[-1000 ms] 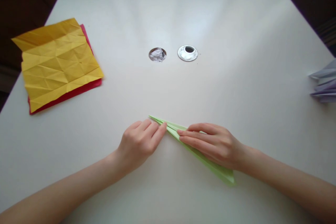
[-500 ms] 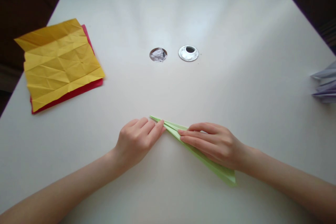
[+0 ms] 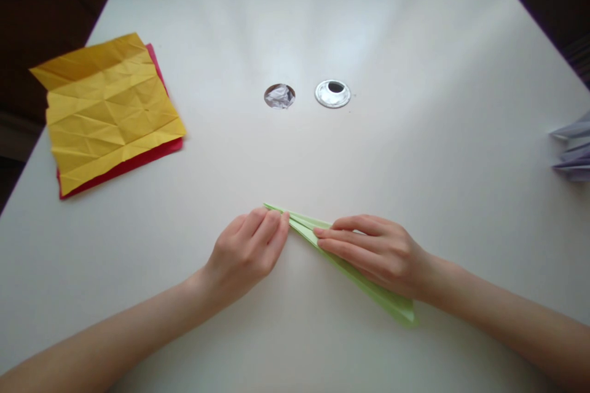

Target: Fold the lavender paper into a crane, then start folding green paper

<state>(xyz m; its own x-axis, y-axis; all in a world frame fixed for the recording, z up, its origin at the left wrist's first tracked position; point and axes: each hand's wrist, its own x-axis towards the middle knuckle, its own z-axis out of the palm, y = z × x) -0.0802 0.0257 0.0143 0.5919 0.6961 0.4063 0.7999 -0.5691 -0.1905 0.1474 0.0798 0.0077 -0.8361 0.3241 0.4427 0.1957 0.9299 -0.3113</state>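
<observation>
A light green sheet of paper, folded into a long narrow shape, lies slantwise on the white table. Its thin pointed end is towards the upper left and its wider end towards the lower right. My left hand is closed, pinching the paper near the pointed end; its thumb is mostly hidden. Over the paper's middle lies my right hand, fingers stretched out and close together, pressing the folded layers down. The palm and fingers cover part of the paper.
Creased yellow paper rests on red paper at the left. Farther back are a hole stuffed with crumpled material and a silvery ring with a dark opening. Folded pale purple paper stands at the right edge.
My left hand's fingers have curled and shifted slightly at the pointed end. My right hand and the green paper hold their place. The whole view has shifted a little.
</observation>
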